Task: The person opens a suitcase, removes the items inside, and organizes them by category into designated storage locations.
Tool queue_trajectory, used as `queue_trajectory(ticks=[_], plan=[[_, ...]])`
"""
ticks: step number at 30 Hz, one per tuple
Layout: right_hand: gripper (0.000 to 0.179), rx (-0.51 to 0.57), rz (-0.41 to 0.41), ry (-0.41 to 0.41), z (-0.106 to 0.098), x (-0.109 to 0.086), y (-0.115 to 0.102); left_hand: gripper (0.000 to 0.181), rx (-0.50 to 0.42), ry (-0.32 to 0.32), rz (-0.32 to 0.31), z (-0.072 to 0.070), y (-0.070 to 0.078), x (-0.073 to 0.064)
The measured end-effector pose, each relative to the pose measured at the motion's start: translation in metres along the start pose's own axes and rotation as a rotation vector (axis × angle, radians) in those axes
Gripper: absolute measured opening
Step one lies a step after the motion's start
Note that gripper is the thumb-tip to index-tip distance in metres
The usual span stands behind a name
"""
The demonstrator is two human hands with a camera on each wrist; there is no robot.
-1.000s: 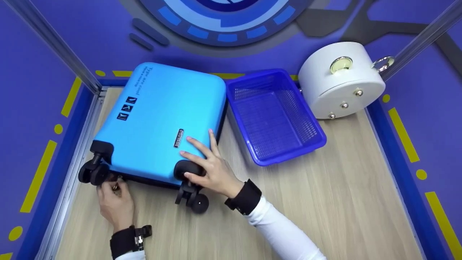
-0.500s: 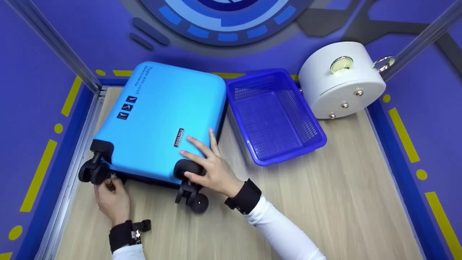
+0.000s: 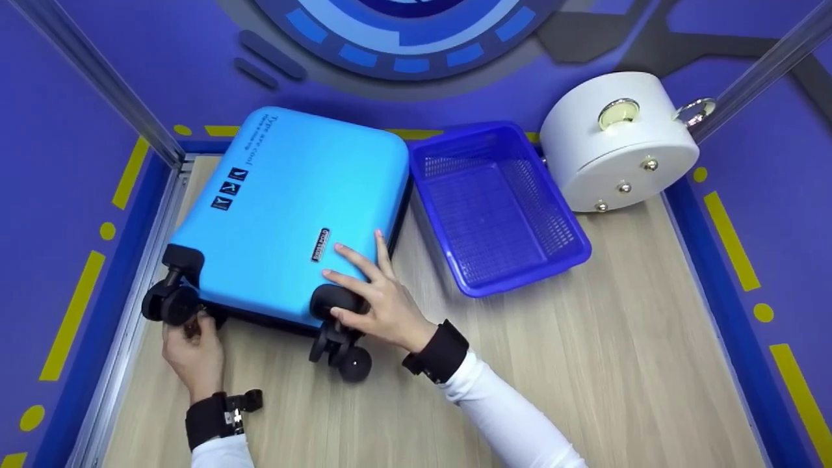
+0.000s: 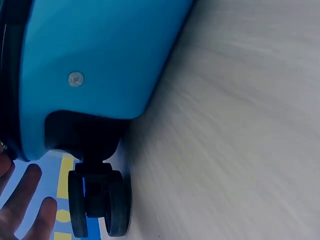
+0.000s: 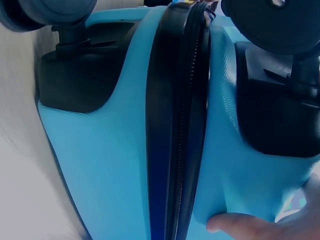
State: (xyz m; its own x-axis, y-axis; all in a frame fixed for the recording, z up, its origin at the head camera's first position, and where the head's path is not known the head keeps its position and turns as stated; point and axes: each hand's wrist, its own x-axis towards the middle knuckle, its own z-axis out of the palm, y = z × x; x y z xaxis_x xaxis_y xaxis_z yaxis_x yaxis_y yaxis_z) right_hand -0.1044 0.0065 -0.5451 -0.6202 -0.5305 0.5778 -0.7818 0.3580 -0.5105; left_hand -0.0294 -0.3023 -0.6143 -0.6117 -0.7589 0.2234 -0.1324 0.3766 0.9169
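Note:
A bright blue suitcase [image 3: 296, 188] lies flat on the floor, its black caster wheels [image 3: 354, 364] towards me. At its lower left edge, beside the left wheel, my left hand [image 3: 193, 356] pinches a small metallic zipper pull [image 4: 2, 146], mostly hidden by the fingers. My right hand [image 3: 390, 305] rests with spread fingers on the lower right corner of the shell, thumb by the black corner guard [image 3: 335, 300]. In the right wrist view, the black zipper [image 5: 187, 115] runs between the two blue halves, and the right thumb [image 5: 240, 225] presses against the shell.
A blue plastic basket [image 3: 465, 276] stands right of the suitcase, close beside it. A white round case [image 3: 604, 130] with a metal ring handle sits in the back right corner. Blue printed walls [image 3: 58, 195] enclose the wooden floor [image 3: 624, 364].
My left hand has moved left along the suitcase's lower edge, coming close under the left wheel. The right hand has stayed on the corner, and the suitcase has hardly moved.

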Motion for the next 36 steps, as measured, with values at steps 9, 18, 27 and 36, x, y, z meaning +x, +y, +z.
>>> queue_trajectory(ticks=[9,18,27,36], plan=[[0.052,0.103,-0.014,-0.049,-0.004,0.003,0.010,0.010,0.033,0.078,0.168,-0.004,-0.006,-0.015],[0.054,0.337,-0.055,-0.226,-0.029,0.017,0.048,0.009,-0.006,0.174,0.205,0.003,-0.003,-0.065],[0.071,0.212,0.059,-0.282,-0.056,0.013,0.057,0.012,-0.038,0.153,0.320,0.014,0.011,-0.117],[0.076,0.205,0.139,-0.240,-0.060,-0.004,0.038,0.015,0.033,0.146,0.224,0.007,0.013,-0.114]])
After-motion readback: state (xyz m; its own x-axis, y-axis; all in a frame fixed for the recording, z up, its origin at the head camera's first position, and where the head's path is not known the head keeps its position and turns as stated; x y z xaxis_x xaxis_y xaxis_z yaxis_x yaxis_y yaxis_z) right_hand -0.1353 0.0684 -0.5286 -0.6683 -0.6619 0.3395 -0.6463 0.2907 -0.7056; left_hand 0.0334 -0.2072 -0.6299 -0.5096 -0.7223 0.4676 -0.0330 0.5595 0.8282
